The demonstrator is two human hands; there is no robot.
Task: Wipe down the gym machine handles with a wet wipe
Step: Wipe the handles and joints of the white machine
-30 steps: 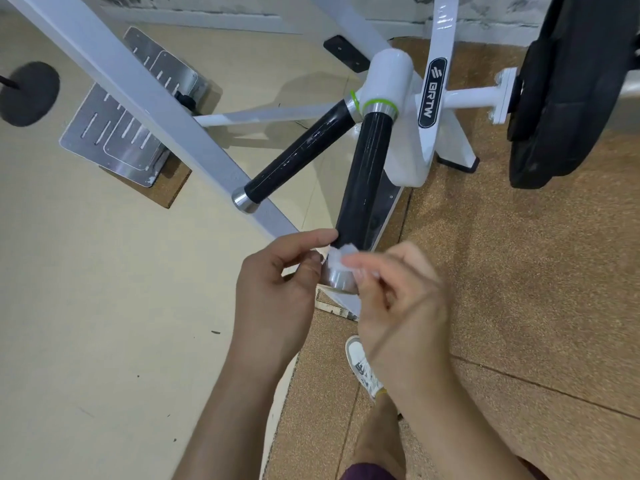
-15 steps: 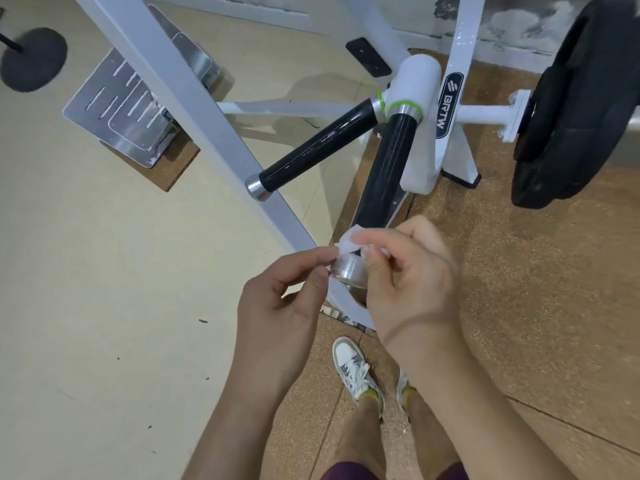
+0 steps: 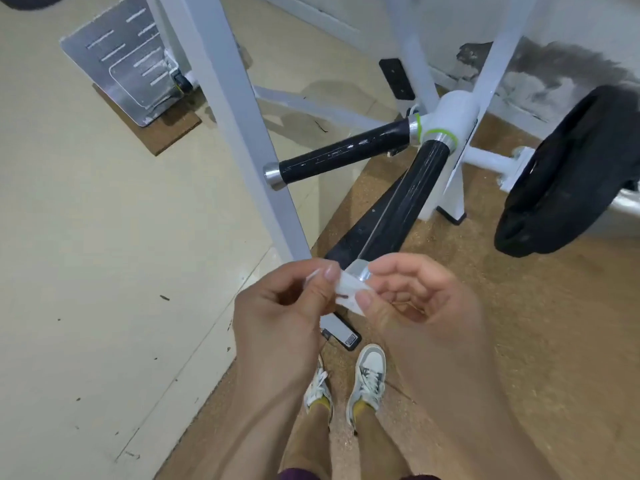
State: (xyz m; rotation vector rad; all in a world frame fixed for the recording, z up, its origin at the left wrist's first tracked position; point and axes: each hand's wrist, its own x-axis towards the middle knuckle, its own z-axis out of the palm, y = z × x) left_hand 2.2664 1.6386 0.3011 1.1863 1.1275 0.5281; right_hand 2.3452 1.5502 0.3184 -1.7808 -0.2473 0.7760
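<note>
Hands pinch 1 wet wipe [image 3: 349, 291] between left hand [image 3: 280, 306] and right hand [image 3: 415, 299], at 6 o'clock of handle [image 3: 401, 202].

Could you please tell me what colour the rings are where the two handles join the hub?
Bright green rings, clearest in the head view.

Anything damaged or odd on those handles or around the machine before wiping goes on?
Yes: the sideways black handle shows pale scuff marks along its grip. The wall behind has a dark stained, flaking patch. The wipe, pinched between left hand and right hand, carries a small dark spot.
</note>
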